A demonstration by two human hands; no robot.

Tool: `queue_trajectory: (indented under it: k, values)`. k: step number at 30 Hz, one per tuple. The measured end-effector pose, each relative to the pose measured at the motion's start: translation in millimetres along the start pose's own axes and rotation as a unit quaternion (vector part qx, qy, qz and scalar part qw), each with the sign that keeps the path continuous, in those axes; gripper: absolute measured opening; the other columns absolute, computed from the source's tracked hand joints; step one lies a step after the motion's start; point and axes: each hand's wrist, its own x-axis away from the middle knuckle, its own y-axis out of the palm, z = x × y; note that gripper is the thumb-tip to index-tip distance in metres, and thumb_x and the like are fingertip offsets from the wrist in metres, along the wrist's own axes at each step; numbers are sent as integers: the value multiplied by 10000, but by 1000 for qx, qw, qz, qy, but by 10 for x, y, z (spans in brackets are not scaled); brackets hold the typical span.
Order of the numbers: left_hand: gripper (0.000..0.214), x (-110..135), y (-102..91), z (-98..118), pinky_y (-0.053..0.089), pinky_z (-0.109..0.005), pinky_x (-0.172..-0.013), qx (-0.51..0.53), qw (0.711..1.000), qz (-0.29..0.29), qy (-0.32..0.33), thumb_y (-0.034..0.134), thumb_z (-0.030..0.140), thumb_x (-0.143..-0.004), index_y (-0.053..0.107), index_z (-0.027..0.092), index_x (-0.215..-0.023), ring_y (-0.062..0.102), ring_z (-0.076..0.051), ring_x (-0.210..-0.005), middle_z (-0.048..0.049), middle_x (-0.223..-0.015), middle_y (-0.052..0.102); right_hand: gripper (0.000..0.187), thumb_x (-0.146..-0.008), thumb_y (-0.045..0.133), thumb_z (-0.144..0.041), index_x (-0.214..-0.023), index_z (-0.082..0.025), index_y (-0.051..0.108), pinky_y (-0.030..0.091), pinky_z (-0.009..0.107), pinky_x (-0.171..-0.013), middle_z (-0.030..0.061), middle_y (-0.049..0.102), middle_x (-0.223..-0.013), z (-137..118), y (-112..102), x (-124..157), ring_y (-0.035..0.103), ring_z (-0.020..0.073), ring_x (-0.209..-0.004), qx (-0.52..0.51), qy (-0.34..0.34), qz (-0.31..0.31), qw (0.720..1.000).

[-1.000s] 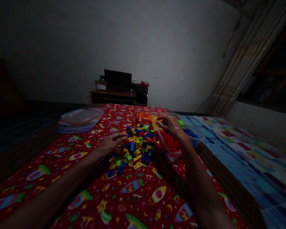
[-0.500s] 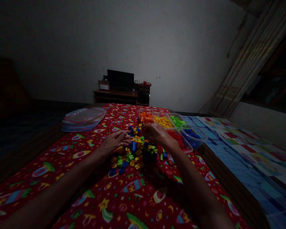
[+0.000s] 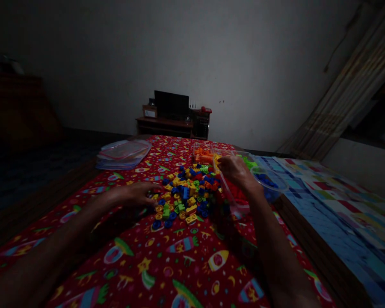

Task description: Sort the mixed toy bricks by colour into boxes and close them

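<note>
- right hand [image 3: 235, 169]: fingers loosely curled, spread a little, just over the rim of a clear plastic tray; whether they pinch anything, I cannot tell;
- left hand [image 3: 131, 194]: low over a red rocket-print cloth [image 3: 179, 273], fingers stretched toward the bricks, tips at the heap's left edge; any pinch is lost in shadow;
- a loose heap of glossy multicoloured plastic building bricks [image 3: 186, 199]: between the hands, in blue, yellow, green, red and orange;
- clear plastic tray [image 3: 226, 192]: beside the heap, holding red bricks;
- clear plastic tub of blue bricks [image 3: 269, 188]: right of it;
- orange bricks [image 3: 202, 156] and lime-green bricks [image 3: 250, 163]: in clear containers beyond;
- stack of clear plastic lids [image 3: 123, 155]: on the cloth, left;
- blue patchwork quilt [image 3: 340, 214]: right;
- dark wooden cabinet [image 3: 163, 126]: against the white wall [image 3: 99, 64], carrying a black monitor [image 3: 171, 105] and a small cardboard box [image 3: 149, 111]; its label is too small to read;
</note>
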Motion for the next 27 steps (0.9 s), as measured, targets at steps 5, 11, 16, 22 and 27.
queue_trajectory:
  k: [5, 11, 16, 22, 27]
  values:
    - [395, -92, 209, -27, 450, -298, -882, -73, 997, 23, 33, 609, 330, -669, 689, 228, -1042, 614, -259, -1015, -85, -1083, 676, 212, -855, 501, -155, -985, -153, 669, 388, 258, -696, 111, 673, -947, -439, 432, 62, 588, 176, -838, -33, -144, -53, 988]
    - [345, -188, 292, 47, 453, -266, -704, -78, 994, 62, 43, 633, 360, -656, 713, 217, -959, 632, -233, -816, -64, -874, 685, 290, -838, 501, -105, -1080, -182, 640, 392, 243, -740, 95, 661, -1031, -510, 735, 88, 589, 181, -955, -30, -182, -115, 976]
    - [307, -182, 302, 119, 431, -253, -653, -89, 990, 71, 88, 548, 398, -762, 712, 192, -919, 612, -190, -714, -58, -797, 670, 210, -845, 569, -244, -1025, -180, 656, 344, 234, -644, 73, 663, -887, -458, 684, -4, 588, 162, -795, -43, -184, -116, 975]
    - [331, -214, 480, 148, 429, -251, -639, -115, 981, 117, 105, 513, 425, -802, 693, 149, -829, 566, -171, -712, -69, -795, 617, 211, -850, 607, -339, -876, -135, 652, 319, 232, -640, 57, 612, -801, -331, 688, -11, 515, 128, -719, -80, -190, -70, 976]
    - [310, -210, 494, 248, 461, -289, -713, -69, 971, 197, 115, 490, 409, -811, 648, 156, -726, 571, -184, -755, -75, -796, 622, 178, -830, 631, -307, -860, -132, 632, 330, 223, -652, 36, 586, -797, -320, 692, -28, 491, 116, -710, -142, -239, -57, 959]
